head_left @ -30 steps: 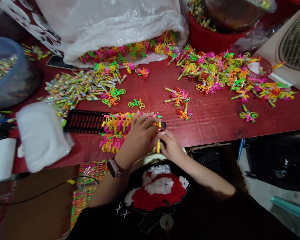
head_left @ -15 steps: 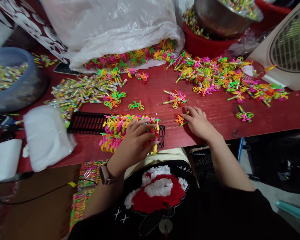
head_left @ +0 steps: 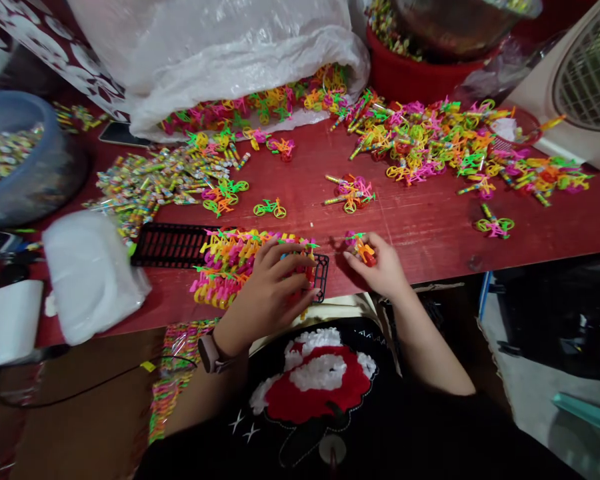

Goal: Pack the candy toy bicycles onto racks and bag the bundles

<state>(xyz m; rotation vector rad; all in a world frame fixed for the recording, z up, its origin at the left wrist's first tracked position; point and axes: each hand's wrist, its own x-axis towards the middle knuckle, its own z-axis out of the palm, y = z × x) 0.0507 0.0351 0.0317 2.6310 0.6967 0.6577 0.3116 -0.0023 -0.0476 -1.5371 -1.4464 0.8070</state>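
My right hand [head_left: 383, 268] is closed around a small plastic toy bicycle [head_left: 364, 251] in orange, green and pink, just above the red table. Its fingers hide part of the toy. My left hand [head_left: 275, 281] lies with fingers stretched out over the right end of packed rows of toy bicycles [head_left: 223, 270], touching them. These pink, yellow and orange bicycles stand on a black slotted rack [head_left: 169, 245], whose left part is bare. The rack's right end sticks out past my left fingertips. Behind the rack lies a single green and orange bicycle [head_left: 270, 208].
Loose toy bicycles are heaped [head_left: 430, 143] at the back right, beside a beige fan [head_left: 575, 100]. Wrapped candy tubes [head_left: 153, 180] are piled at left near a blue basin [head_left: 40, 180]. A white sack [head_left: 230, 60] spills bicycles at the back. White plastic bags [head_left: 93, 273] lie front left.
My right hand has moved slightly left and nearer the rack, lifting the toy bicycle it was touching on the table. My left hand stays on the rows. The view has shifted a little.
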